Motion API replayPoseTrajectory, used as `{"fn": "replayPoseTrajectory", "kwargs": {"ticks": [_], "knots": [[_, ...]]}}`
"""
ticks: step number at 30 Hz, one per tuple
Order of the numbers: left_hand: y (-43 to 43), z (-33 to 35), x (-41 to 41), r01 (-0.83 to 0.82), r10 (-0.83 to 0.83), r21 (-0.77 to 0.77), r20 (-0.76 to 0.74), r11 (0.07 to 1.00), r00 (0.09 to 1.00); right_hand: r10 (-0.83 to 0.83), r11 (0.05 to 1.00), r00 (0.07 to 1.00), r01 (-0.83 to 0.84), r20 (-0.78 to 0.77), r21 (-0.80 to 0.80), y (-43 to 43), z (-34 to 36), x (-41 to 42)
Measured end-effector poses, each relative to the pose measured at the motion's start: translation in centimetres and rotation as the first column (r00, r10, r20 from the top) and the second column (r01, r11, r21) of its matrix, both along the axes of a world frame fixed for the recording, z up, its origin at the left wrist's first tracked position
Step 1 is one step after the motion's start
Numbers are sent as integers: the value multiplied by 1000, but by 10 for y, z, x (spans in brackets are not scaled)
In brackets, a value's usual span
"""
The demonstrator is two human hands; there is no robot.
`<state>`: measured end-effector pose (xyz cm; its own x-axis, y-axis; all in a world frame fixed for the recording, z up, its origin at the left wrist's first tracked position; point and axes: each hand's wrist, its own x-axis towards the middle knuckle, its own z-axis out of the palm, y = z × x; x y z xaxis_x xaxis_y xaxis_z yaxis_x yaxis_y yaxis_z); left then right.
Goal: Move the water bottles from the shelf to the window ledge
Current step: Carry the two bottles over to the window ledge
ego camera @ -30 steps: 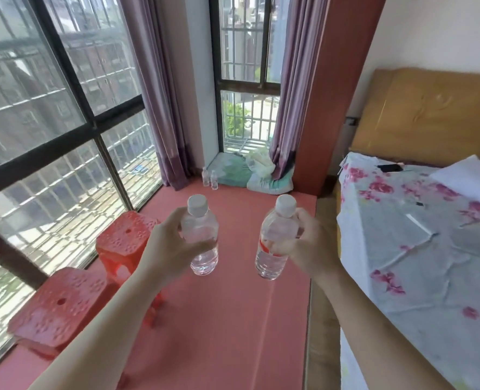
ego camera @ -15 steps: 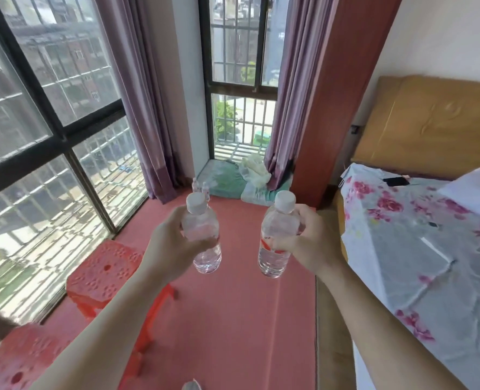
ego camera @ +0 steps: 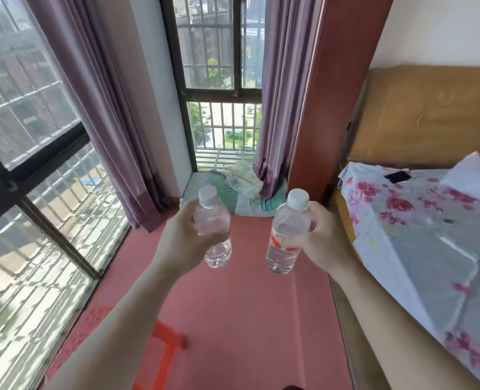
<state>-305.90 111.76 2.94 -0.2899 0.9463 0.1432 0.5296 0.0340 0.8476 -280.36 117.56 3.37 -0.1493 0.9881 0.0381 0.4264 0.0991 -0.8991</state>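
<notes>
Both hands are out in front, each wrapped around an upright bottle. The left hand is closed round a clear bottle with a white cap and no label showing; the right hand is closed round a labelled bottle, a red band partly hidden under the fingers, also white-capped. The two bottles are near each other but apart, with bare ledge visible in the gap between them. Both are held in the air above the red ledge surface, not touching it. The ledge runs as a long lane away from the camera: its left edge meets the dark-framed window, its right edge drops off beside the bed with its floral sheet. The middle of the lane is open. The far end is closed off by a heap of green and white cloth (piled against the narrow end window, between the purple curtains). At the near end an orange-red stool frame juts in low, blurred.
</notes>
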Motion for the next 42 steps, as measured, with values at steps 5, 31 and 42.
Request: {"fn": "replayPoseTrajectory", "kwargs": {"ticks": [5,31,42], "knots": [[75,-13,-21,5,-5,-31,10,1000,1000,4,1000,1000,-4,1,-11,71,-9,-18],[426,-31,-171,-153,158,-84,59,985,986,195,975,980,-189,36,-115,456,-31,-182],[590,-33,-271,-23,26,-84,36,996,999,60,990,998,-57,18,-126,578,-34,-269]]}}
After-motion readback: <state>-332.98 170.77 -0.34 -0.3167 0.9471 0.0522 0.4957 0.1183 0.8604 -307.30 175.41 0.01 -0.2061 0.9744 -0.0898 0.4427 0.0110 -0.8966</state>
